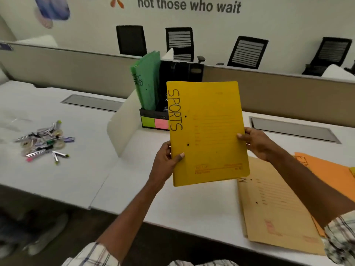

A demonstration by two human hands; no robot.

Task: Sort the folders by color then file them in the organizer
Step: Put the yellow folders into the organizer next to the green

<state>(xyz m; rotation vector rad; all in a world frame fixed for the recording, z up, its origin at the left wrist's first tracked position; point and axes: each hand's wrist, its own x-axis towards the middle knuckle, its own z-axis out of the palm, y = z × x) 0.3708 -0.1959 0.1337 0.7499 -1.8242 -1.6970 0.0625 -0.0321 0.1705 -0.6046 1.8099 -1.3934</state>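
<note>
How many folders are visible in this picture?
4: a yellow folder held between the left hand and right hand, a green folder standing in the organizer, a tan folder and an orange folder lying on the desk. More may be hidden.

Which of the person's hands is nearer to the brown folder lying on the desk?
Right. The right hand grips the yellow folder by its right edge, just above the brown folder; the left hand holds the opposite edge, farther away.
</note>
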